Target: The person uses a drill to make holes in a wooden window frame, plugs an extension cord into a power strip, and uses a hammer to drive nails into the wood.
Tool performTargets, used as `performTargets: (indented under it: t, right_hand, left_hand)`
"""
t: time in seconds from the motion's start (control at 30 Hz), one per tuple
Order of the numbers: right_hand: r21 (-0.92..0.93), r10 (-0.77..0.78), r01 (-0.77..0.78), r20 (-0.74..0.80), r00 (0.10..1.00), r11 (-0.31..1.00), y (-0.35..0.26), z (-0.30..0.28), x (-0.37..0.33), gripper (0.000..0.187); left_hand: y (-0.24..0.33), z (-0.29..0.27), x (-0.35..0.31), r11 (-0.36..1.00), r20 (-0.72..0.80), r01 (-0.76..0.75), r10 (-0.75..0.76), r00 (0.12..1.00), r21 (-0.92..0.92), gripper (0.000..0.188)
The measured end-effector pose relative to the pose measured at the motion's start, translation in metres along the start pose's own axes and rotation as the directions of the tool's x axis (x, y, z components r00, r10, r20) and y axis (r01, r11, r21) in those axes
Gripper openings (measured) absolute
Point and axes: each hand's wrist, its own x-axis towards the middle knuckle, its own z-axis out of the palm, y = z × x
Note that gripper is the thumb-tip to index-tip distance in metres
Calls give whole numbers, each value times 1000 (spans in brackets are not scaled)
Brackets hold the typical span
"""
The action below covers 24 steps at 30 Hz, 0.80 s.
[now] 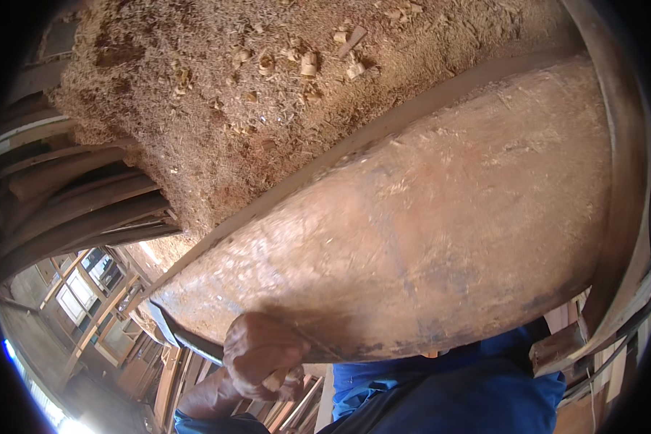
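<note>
My left hand (262, 353) is closed, its fingers curled at the near edge of a broad wooden workbench top (427, 217). A small pale bit shows between the fingers, too little to name. My left forearm comes up from the lower left in a blue sleeve (220, 423). The worn brown bench surface carries scattered wood dust and dark stains, and my hand's shadow falls on it. A raised wooden strip (325, 163) runs along its far side. Nowhere in the picture does my right hand show.
Beyond the strip lies a thick heap of sawdust (217, 108) with several curled shavings (309, 64). Stacked boards (79, 195) stand at the left. Lower left are a window (76, 296) and loose timber lengths (168, 387). A curved wooden edge (626, 181) bounds the right side.
</note>
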Motion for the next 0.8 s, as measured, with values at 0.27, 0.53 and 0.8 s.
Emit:
performTargets:
  t: [0.27, 0.53, 0.8]
  right_hand:
    - [10, 50, -50, 14, 999, 999, 16, 25, 2, 32]
    - [23, 67, -68, 35, 997, 997, 33, 27, -4, 31]
    - [48, -41, 34, 166, 985, 998, 37, 4, -89, 31]
  left_hand:
    - [-8, 7, -6, 994, 45, 39, -35, 998, -101, 5]
    - [4, 15, 0, 995, -125, 20, -8, 992, 94, 7]
    - [-13, 31, -4, 981, -260, -152, 179, 949, 119, 14]
